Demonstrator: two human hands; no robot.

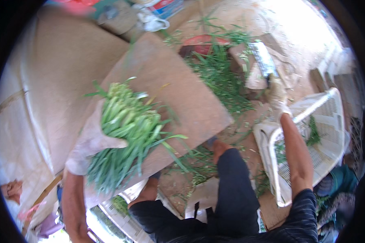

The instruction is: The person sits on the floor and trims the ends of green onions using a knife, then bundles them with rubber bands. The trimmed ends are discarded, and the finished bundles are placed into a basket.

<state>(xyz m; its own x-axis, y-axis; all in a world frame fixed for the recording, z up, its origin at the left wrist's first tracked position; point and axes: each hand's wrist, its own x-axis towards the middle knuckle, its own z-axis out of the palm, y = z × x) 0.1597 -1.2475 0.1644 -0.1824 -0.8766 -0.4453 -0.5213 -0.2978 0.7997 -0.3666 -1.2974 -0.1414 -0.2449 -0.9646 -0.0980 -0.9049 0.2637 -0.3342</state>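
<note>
My left hand (94,139), in a pale glove, spreads round a thick bunch of green leafy stalks (130,127) lying on a brown board (185,91). The cut pale ends point to the upper right, the darker leaves towards me. My right hand (275,94), in a light glove, is closed round the handle of a wide-bladed cleaver (263,59). Its blade is over a brown block (246,66) beyond the board's right side. A heap of green trimmings (219,73) lies between the board and the block.
A white plastic basket (325,152) with some greens stands under my right forearm. Another slatted basket (121,221) is by my legs. Trimmings are scattered over the floor (246,121). Behind the heap sits a red container (203,39). A large brown sheet (67,66) covers the left side.
</note>
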